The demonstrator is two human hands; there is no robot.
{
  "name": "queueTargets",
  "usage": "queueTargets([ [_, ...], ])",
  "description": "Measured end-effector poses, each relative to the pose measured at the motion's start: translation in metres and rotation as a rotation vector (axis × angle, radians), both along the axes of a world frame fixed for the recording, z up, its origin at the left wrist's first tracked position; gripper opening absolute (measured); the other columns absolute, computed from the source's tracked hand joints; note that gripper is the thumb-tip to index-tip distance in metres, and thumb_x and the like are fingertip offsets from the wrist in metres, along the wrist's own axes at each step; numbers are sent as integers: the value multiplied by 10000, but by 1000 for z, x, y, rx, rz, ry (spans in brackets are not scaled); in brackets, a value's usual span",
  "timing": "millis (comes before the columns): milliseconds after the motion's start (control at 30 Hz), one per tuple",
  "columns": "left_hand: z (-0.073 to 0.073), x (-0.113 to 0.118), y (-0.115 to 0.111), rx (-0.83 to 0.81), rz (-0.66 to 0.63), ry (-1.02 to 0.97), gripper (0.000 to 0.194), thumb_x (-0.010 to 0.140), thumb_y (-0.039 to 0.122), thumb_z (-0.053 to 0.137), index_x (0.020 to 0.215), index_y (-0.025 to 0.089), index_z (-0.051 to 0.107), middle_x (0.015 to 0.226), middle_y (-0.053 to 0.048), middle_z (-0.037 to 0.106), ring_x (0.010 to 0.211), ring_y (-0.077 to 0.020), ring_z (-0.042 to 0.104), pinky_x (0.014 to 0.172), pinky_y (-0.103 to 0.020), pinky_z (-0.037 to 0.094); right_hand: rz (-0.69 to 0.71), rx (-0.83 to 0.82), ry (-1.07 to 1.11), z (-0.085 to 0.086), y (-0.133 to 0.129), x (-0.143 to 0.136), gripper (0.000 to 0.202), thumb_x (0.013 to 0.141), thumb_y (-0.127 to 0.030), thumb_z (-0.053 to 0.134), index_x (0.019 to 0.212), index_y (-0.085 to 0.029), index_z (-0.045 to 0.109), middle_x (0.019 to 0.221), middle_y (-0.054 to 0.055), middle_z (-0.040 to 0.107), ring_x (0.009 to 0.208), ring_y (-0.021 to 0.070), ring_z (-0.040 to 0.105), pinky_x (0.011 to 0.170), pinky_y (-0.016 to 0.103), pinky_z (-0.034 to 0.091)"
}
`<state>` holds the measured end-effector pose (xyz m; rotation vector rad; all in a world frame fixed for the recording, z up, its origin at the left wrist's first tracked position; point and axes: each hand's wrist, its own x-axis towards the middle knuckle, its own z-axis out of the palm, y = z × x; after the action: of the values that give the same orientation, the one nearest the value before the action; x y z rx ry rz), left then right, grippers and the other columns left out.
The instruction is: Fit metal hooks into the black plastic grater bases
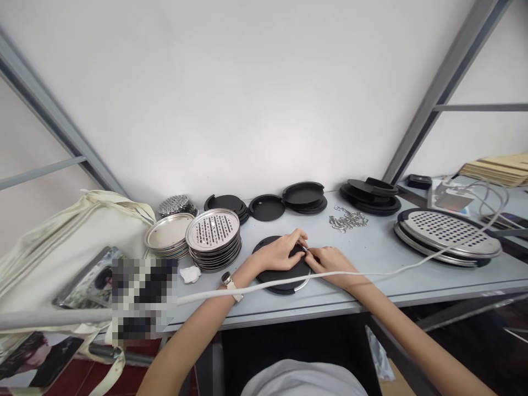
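A round black disc (284,278) with a shiny metal edge showing at its lower right lies near the table's front edge. My left hand (282,252) rests over the disc, its thumb and fingers closed at the disc's right side. My right hand (330,265) meets it there, fingertips pinched together around something too small to make out. A white cable (371,273) crosses in front of both forearms. Behind the hands is a pile of small metal clips (347,220).
Stacked round metal graters (212,230) and metal discs (169,232) stand left. Black round parts (304,195) line the back, with more (369,195) at back right. Large perforated discs (451,231) lie right. A cloth bag (82,236) hangs over the table's left end.
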<state>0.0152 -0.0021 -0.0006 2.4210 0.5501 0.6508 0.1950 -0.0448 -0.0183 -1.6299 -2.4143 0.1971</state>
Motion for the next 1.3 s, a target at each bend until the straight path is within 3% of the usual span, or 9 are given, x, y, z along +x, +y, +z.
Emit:
queueTargets([
  [1300,1,-2,-2,115,7,48,318,835,145,472,1137,172,377,1092,-105,586,1044,-185,553,909,-329,433,-6,-34,95,-3,2,2,399,895,-328,317,597,-177,535,587,41,613,512,118,495,529,242,235],
])
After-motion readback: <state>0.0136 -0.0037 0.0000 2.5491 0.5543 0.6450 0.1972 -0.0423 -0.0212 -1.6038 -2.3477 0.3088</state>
